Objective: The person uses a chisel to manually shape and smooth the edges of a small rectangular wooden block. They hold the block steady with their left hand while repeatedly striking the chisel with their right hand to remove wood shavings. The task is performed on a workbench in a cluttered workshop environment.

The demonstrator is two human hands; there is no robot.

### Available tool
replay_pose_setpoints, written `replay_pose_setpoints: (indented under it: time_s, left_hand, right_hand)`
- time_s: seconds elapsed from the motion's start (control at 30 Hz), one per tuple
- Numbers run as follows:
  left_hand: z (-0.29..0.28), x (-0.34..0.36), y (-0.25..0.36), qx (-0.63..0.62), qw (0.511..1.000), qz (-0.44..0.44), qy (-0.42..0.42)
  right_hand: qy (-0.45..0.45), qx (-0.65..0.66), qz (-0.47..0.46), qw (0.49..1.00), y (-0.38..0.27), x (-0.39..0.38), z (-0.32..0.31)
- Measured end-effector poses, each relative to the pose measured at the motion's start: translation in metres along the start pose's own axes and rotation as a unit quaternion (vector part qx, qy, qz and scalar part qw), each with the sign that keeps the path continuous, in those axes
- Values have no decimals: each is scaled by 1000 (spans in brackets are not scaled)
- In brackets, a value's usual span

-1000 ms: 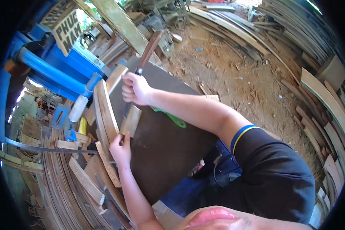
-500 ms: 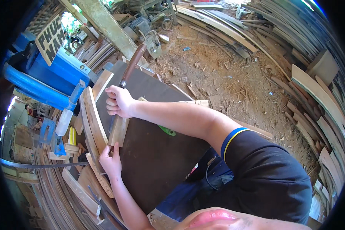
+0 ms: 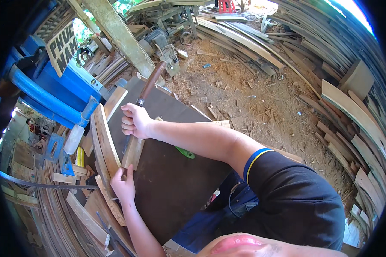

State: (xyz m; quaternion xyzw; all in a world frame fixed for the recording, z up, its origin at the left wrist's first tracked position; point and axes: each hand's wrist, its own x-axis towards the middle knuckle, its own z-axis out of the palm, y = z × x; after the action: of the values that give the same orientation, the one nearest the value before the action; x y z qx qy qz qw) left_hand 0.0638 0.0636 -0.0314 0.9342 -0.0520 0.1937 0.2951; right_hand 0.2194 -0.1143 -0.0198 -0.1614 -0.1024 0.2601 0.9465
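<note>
Right hand (image 3: 135,121): clenched in a full grip around a long tool with a brown wooden handle (image 3: 152,84). The handle rises up and away from the fist toward the top of the view; a short metal collar is seen just above the knuckles. The working end below the fist is hidden behind the hand and cannot be told.

Left hand (image 3: 123,185): fingers pinched on the near end of a short flat wooden piece (image 3: 132,153), which is held against the left edge of the desk (image 3: 171,188). The piece runs from the left hand up to just under the right fist.

Desk: a dark, flat slab, tilted in the view, carrying both hands and the wooden piece along its left edge. A small green object (image 3: 184,152) lies on it, partly covered by the right forearm.

Curved wooden slats (image 3: 103,141): stood on edge just beside the desk's left edge, touching the wooden piece's side.

Blue machine frame (image 3: 51,96): set to the left, with a thin band-saw blade (image 3: 38,185) stretched across the lower left.

Surroundings: a dirt floor (image 3: 253,98) strewn with chips beyond the desk; stacks of long bent planks (image 3: 347,111) ranged along the right and top.
</note>
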Motion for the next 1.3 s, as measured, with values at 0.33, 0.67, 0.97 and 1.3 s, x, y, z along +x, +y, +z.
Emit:
replay_pose_setpoints:
  time_s: [0.33,0.67,0.97,1.3]
  left_hand:
    - [1,-5,-5,24,1000,11,11]
    - [2,-5,-1,-13,1000,-2,18]
    - [2,-4,0,-22,1000,10,14]
    - [1,-3,2,-12,999,-32,-13]
  right_hand:
    - [0,1,8,1000,2,0,-1]
    - [6,1,8,1000,1,-1,1]
    - [13,3,12,1000,0,1,1]
    - [25,-1,12,1000,-1,-1,-1]
